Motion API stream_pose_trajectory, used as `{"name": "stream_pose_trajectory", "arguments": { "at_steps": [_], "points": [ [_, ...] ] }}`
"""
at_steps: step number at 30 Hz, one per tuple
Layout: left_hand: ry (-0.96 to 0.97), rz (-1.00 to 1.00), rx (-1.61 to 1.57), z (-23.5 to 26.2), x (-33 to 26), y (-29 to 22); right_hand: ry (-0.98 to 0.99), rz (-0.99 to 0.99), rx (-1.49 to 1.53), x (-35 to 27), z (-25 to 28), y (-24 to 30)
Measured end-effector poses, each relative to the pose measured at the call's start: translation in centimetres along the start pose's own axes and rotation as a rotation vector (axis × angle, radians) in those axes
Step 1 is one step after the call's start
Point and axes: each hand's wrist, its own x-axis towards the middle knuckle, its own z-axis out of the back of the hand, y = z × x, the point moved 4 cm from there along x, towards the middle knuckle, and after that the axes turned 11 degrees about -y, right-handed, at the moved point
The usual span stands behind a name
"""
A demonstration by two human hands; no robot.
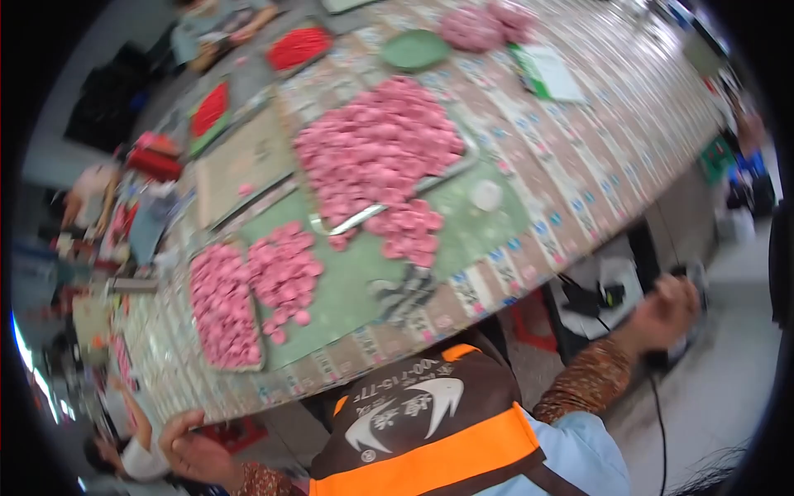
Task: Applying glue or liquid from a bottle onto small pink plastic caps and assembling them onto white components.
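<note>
My left hand (192, 450) is at the lower left, with its thumb up against the near edge of the long patterned table (579, 165) and nothing in it. My right hand (666, 310) is raised off to the right, beyond the table's edge, above the floor. It is blurred and its fingers are curled. A black cable (659, 413) hangs just under it, and I cannot tell whether the hand grips it. Heaps of pink round pieces (376, 145) lie on the table ahead of me, away from both hands.
A metal tray (442, 174) holds the big pink heap. A smaller tray (222, 310) of pink pieces sits on a green mat (347, 285). Farther off are a green plate (413, 50), trays of red pieces (298, 45) and a white lid (485, 195). Other people (124, 455) work nearby.
</note>
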Motion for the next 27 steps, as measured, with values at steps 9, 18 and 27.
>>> {"name": "stream_pose_trajectory", "arguments": {
  "at_steps": [9,18,27],
  "points": [
    [-0.231,0.227,-0.012,2.7,-0.9,0.0,-0.633,0.018,0.878,6.1,-1.5,0.1],
    [-0.155,0.284,0.056,0.2,-4.0,0.3,-0.334,-0.01,0.484,-1.9,-24.3,-4.5],
    [-0.187,0.682,0.054,-2.6,-8.7,5.4,0.253,-0.248,-0.059,-7.5,-26.3,-14.7]
  ]
}}
